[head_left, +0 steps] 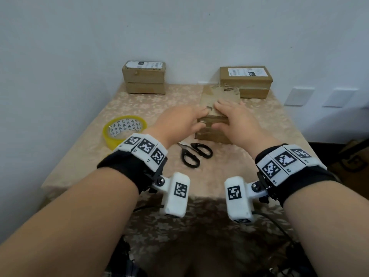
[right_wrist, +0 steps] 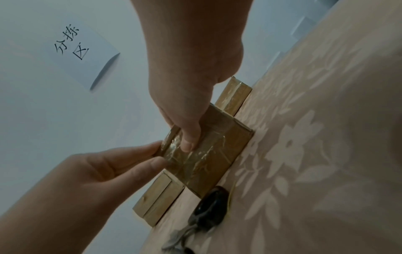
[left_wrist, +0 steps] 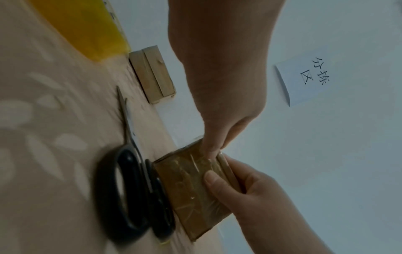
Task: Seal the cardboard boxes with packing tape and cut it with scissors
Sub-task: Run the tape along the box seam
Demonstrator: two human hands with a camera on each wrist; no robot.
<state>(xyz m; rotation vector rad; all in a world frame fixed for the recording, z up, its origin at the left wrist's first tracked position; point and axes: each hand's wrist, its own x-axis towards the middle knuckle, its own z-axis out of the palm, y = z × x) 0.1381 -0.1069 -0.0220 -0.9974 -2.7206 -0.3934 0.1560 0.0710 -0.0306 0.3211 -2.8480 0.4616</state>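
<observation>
Box (head_left: pixel 217 108) btwn both hands, L hand (head_left: pixel 179 122) & R hand (head_left: pixel 237 120) each gripping its taped near end.

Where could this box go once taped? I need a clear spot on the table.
Bare cloth lies between the left rear box and the tape roll, and right of the right hand. The middle is crowded by the scissors.
</observation>
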